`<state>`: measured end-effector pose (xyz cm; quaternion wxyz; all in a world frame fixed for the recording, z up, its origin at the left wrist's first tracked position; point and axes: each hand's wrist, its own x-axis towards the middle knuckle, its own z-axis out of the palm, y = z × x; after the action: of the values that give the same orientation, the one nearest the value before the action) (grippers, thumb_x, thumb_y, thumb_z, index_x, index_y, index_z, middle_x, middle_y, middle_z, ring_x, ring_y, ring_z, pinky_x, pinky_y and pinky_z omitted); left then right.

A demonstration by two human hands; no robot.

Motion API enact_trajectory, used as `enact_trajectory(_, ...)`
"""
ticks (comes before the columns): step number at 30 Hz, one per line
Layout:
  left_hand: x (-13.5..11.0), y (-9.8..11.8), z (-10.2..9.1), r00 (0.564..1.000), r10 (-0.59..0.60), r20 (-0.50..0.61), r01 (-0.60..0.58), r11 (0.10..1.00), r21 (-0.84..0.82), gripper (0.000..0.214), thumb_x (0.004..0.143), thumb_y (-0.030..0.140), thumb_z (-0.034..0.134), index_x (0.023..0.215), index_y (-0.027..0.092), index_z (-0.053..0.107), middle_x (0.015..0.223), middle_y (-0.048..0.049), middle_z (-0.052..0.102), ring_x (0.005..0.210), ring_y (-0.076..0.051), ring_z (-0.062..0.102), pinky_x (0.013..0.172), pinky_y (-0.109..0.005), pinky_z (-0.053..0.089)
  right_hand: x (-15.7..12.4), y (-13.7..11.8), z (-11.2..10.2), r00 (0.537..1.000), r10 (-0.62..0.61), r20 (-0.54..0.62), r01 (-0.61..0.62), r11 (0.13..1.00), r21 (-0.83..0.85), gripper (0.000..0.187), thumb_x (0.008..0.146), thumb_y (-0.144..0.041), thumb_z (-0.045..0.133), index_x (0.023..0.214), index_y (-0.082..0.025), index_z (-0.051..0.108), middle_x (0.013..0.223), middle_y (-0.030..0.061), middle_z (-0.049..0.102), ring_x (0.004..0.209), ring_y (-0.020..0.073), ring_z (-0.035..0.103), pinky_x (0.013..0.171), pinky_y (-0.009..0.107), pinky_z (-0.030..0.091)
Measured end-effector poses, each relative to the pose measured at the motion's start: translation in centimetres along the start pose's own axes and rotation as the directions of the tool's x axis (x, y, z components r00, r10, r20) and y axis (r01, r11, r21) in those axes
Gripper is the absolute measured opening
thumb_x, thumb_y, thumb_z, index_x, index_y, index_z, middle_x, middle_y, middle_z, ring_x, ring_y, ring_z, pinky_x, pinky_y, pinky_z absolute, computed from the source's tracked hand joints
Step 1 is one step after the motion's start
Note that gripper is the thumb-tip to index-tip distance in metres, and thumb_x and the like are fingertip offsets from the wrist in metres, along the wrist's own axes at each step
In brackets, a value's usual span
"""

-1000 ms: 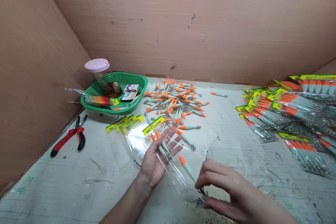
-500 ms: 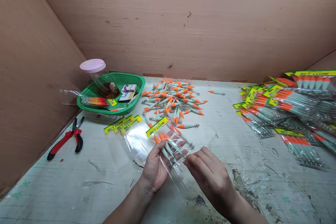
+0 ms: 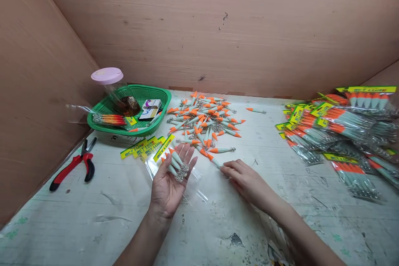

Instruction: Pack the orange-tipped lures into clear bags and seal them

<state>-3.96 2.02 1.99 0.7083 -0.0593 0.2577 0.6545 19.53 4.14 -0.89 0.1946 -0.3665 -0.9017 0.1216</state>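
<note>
My left hand [image 3: 167, 189] is turned palm up, its thumb over a clear plastic bag [image 3: 164, 148] with a yellow "BCT LURE" header. Several orange-and-pale-green fishing lures [image 3: 176, 165] lie in the bag across my fingers, their hooks toward my palm. With its fingertips, my right hand [image 3: 247, 182] pinches the hook end of another fishing lure [image 3: 214, 160] lying on the table, orange tip pointing away. Beyond both hands spreads a pile of loose lures [image 3: 207, 118]. More empty header bags [image 3: 134, 150] lie partly under my left hand.
A green basket [image 3: 160, 122] at the back left holds a pink-lidded jar [image 3: 107, 76], a small box and a packet of lures. Red-handled pliers [image 3: 67, 171] lie at the left. Filled lure packets [image 3: 339, 124] are heaped at the right. Cardboard-like walls enclose the table.
My left hand has moved left with the bag, its palm turned up more. My right hand has left the bag and moved up to the loose lure on the table.
</note>
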Motion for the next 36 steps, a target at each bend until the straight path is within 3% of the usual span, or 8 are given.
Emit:
enact_trajectory(3,0.2,0.1,0.1,0.999,0.032,-0.027,-0.033,0.999,-0.01,0.049,0.091,0.015,0.038,0.141,0.014,0.032,0.12,-0.0162,0.062,0.11,-0.024,0.059,0.098,-0.042,0.046,0.0,0.2,1.0,1.0,-0.011,-0.029,0.012,0.999,0.036,0.027,0.088,-0.007,0.042,0.102,-0.019,0.061,0.093,0.0087,0.063,0.084,0.0198,0.059,0.069,0.033,0.051)
enact_trajectory(7,0.5,0.0,0.2,0.997,0.042,-0.072,-0.042,0.999,-0.001,0.047,0.091,0.013,0.037,0.138,0.014,0.036,0.116,-0.0155,0.065,0.107,-0.023,0.061,0.099,-0.042,0.045,-0.9,-0.9,0.0,0.998,0.031,-0.051,-0.02,0.981,0.194,0.021,0.09,-0.015,0.044,0.106,-0.019,0.057,0.09,0.0072,0.062,0.081,0.016,0.06,0.068,0.027,0.052)
enact_trajectory(11,0.5,-0.2,0.2,0.994,0.04,-0.1,-0.038,0.999,0.021,0.045,0.091,0.011,0.038,0.135,0.015,0.041,0.11,-0.0122,0.069,0.102,-0.022,0.064,0.096,-0.04,0.049,-2.4,-2.1,-1.9,0.986,0.169,-0.004,-0.141,0.833,0.534,0.019,0.089,-0.02,0.051,0.107,-0.022,0.057,0.093,0.0065,0.063,0.086,0.017,0.06,0.075,0.03,0.051)
enact_trajectory(14,0.4,-0.4,0.1,0.993,0.049,-0.107,-0.045,0.998,0.041,0.044,0.09,0.01,0.04,0.134,0.013,0.043,0.107,-0.0117,0.07,0.101,-0.022,0.064,0.093,-0.038,0.051,-3.2,-2.8,-2.9,0.983,0.181,0.01,-0.144,0.748,0.648,0.02,0.088,-0.017,0.053,0.107,-0.023,0.057,0.095,0.0068,0.062,0.089,0.0182,0.06,0.078,0.032,0.05)
enact_trajectory(23,0.5,-0.7,0.2,0.992,0.035,-0.121,-0.03,0.998,0.047,0.044,0.089,0.009,0.041,0.133,0.015,0.044,0.103,-0.0102,0.071,0.098,-0.022,0.066,0.092,-0.04,0.051,-3.6,-4.7,-5.0,0.998,0.044,-0.052,-0.007,0.819,0.573,0.036,0.083,-0.005,0.052,0.111,-0.026,0.057,0.094,0.0069,0.062,0.086,0.0181,0.061,0.072,0.03,0.051)
enact_trajectory(36,0.3,-0.9,0.3,0.993,0.007,-0.121,0.0,0.998,0.055,0.046,0.088,0.008,0.043,0.134,0.014,0.043,0.101,-0.0099,0.072,0.099,-0.023,0.066,0.091,-0.042,0.051,-3.4,-5.7,-5.4,0.999,-0.031,-0.01,0.032,0.849,0.528,0.038,0.082,-0.002,0.051,0.113,-0.023,0.054,0.095,0.0077,0.061,0.086,0.0167,0.06,0.07,0.028,0.051)
